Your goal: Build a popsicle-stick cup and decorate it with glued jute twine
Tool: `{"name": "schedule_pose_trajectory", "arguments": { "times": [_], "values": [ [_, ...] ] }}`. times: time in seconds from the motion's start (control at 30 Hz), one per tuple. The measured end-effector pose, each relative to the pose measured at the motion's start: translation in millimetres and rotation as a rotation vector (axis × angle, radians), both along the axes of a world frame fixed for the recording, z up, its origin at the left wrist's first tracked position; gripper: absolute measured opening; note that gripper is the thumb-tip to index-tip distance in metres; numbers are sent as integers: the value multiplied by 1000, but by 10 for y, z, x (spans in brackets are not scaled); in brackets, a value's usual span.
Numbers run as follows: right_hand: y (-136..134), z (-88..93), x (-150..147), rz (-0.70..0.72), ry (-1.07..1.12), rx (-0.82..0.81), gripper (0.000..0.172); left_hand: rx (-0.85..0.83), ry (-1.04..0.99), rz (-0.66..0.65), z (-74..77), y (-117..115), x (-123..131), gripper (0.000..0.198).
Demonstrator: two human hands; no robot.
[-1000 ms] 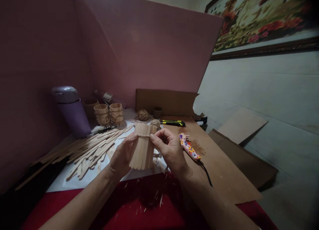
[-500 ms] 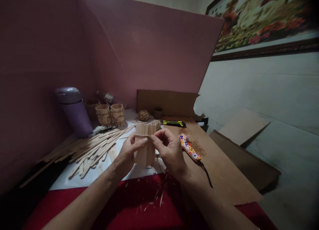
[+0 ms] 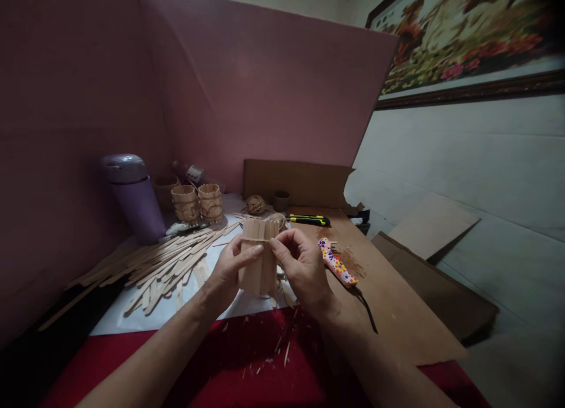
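Note:
A cup made of upright wooden craft sticks (image 3: 256, 271) stands in front of me, between my two hands. Around its upper part runs a strand of twine (image 3: 255, 241). My left hand (image 3: 233, 264) is closed round the cup's left side, its thumb lying across the front just under the twine. With thumb and forefinger, my right hand (image 3: 300, 266) pinches the twine at the cup's right edge; the fingertips hide the end of it. Behind the cup lies a small roll of twine (image 3: 277, 221), partly covered.
Many loose craft sticks (image 3: 176, 269) fan out on the left beside a purple bottle (image 3: 139, 205). Two finished-looking stick cups (image 3: 210, 203) stand behind. A twine ball (image 3: 255, 205), a utility knife (image 3: 309, 220) and a flower-patterned glue gun (image 3: 336, 264) with a cord lie back and right.
Both hands keep their hold on the cup and twine. The twine's front stretch shows slightly more clearly, and the whole view has shifted a little.

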State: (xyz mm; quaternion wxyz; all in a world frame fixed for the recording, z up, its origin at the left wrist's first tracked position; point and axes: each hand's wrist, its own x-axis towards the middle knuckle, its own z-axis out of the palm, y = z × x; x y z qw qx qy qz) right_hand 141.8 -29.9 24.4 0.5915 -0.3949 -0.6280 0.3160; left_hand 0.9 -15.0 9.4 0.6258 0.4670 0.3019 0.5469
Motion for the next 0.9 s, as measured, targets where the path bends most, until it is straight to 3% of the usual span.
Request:
{"name": "schedule_pose_trajectory", "arguments": {
  "times": [0.47,0.9],
  "values": [
    [-16,0,1,-85,-99,45,17,22,-13,9,-25,5,8,41],
    [-28,-1,-25,-28,-58,51,14,-89,-17,92,-56,41,-6,41]
  ]
}}
